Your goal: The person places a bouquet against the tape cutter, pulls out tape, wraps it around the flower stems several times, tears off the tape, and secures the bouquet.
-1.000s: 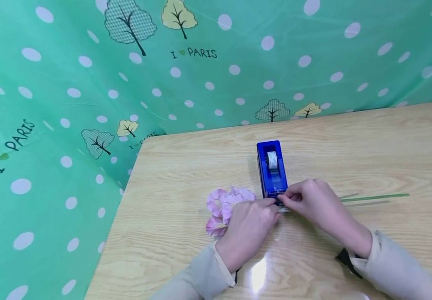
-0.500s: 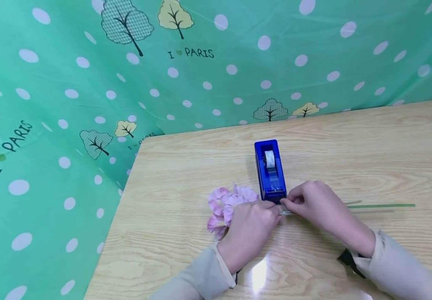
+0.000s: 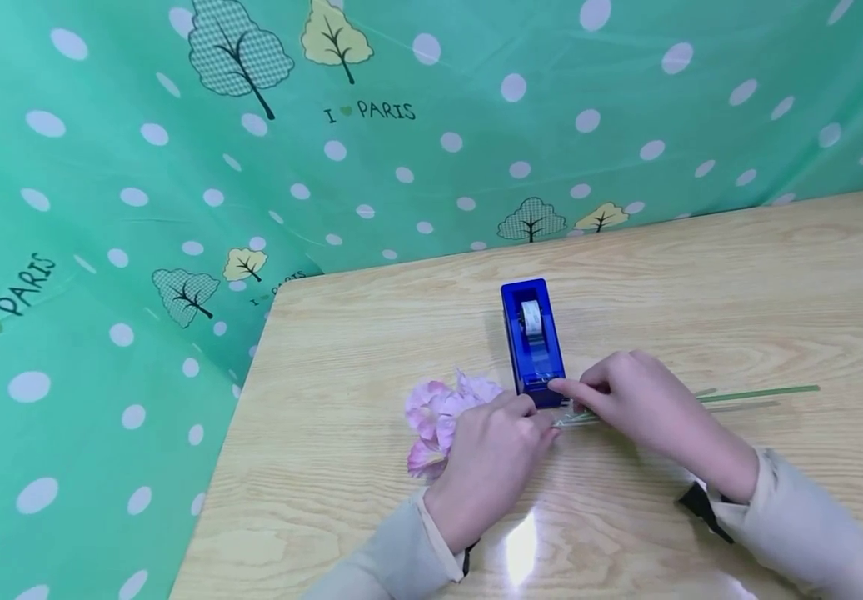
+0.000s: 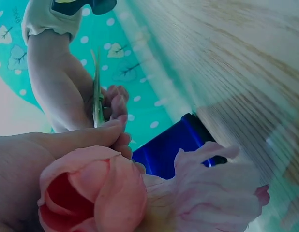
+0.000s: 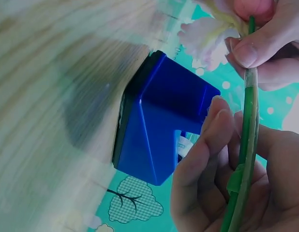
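At the near end of the blue plastic tape dispenser (image 3: 531, 343), which stands on the light wooden desk (image 3: 371, 350), a thin green flower stem (image 3: 757, 392) is held across by both hands. The step in hand seems to be the taking of clear tape from the dispenser's cutter for the stem, and it is judged that this is done well when the stem is kept steady and low just in front of the cutter, and the tape is drawn out straight so that it does not fold on itself. The left hand (image 3: 493, 458) is curled, and its thumb and fingers are pinched on the stem right below the pink fabric flower head (image 3: 439, 410), as is shown in the right wrist view. The right hand (image 3: 637, 404) is also curled around the stem (image 5: 244, 159), with its fingertips reached forward and touching the cutter end of the dispenser (image 5: 161, 121); whether tape is already pinched there cannot be told. The flower head lies on the desk just to the left of the dispenser, and the free end of the stem is stretched out to the right, over the desk. Behind the desk a green curtain with white dots and trees (image 3: 177, 167) is hung.
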Motion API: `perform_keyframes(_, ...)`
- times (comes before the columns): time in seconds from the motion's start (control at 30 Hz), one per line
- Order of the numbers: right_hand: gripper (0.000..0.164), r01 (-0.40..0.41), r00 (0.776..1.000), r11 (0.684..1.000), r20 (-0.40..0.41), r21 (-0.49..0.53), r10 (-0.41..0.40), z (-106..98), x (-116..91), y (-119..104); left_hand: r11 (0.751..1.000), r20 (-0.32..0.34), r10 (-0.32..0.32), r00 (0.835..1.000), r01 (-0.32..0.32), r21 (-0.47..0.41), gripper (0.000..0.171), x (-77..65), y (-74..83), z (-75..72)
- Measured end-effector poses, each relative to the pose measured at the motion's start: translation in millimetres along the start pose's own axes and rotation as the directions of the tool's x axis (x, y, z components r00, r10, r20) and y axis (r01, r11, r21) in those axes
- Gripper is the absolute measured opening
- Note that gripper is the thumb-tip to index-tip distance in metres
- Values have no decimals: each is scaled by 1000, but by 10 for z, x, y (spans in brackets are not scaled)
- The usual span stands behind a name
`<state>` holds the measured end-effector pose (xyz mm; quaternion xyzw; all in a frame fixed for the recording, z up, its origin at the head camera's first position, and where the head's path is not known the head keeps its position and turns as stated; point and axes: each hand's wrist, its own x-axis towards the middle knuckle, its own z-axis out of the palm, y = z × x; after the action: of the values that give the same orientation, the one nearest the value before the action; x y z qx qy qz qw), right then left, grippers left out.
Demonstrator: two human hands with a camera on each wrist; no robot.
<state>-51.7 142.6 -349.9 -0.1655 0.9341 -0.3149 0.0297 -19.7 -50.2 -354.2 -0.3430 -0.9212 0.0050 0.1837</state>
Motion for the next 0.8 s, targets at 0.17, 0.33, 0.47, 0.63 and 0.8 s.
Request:
perform_keyframes(0.17, 51, -20, 999, 998, -34, -63, 18, -31, -12, -1, 1000, -2, 8, 1000, -8, -2, 13, 7, -7, -25)
perform_keyframes(0.33, 49, 18, 990, 996, -137, -85, -29, -116, -12, 12, 1000, -10, 0, 1000, 0, -12, 13, 19, -18, -68)
perform_keyframes(0.47, 34, 61, 969, 998, -240, -15, -63, -193, -17, -4, 1000, -29, 3, 1000, -3, -10, 13, 26, -44, -97)
perform_keyframes(0.63, 10, 221, 913, 975, -355, 12, -202, -216, -34, -37, 1000, -36, -23, 999, 23, -19, 17, 31, -86, -162)
perform_keyframes(0.8, 24, 492, 820, 866, -385, 93, -425, -168, -43, -94, 999, -41, -50, 998, 49, -24, 17, 44, -130, -183)
